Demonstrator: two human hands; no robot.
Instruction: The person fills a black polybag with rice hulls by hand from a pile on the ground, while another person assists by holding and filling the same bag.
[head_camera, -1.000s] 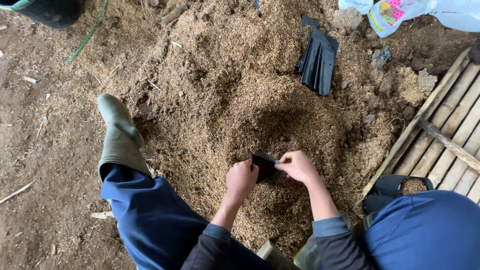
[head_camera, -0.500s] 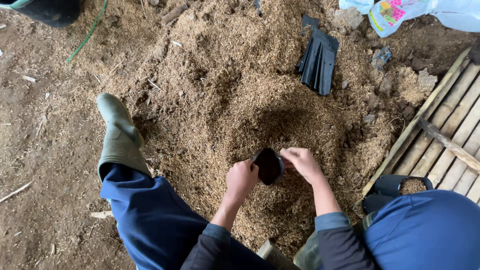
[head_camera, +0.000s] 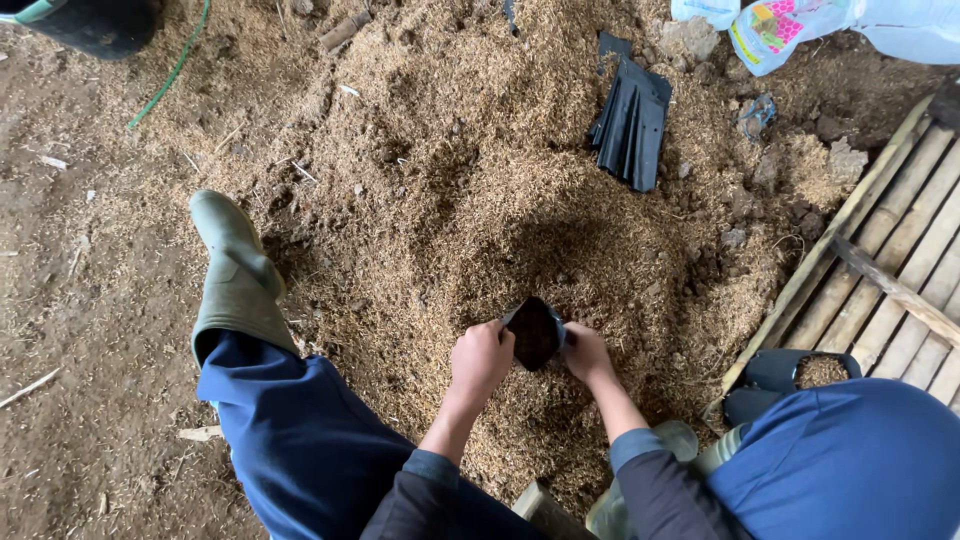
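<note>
bag now open | left hand (head_camera: 482, 360) and right hand (head_camera: 586, 352) both pinch small black bag (head_camera: 535, 333) (mouth spread wider) | husk heap (head_camera: 480, 200), dirt floor (head_camera: 70, 300)

- Dirt floor (head_camera: 70, 300), bare earth on the left.
- Heap of sawdust and husk (head_camera: 480, 200) across the middle.
- Stack of black plastic bags (head_camera: 632, 125) on the heap.
- Green hose (head_camera: 170, 70).
- Bamboo slat rack (head_camera: 900, 270) at right.
</note>
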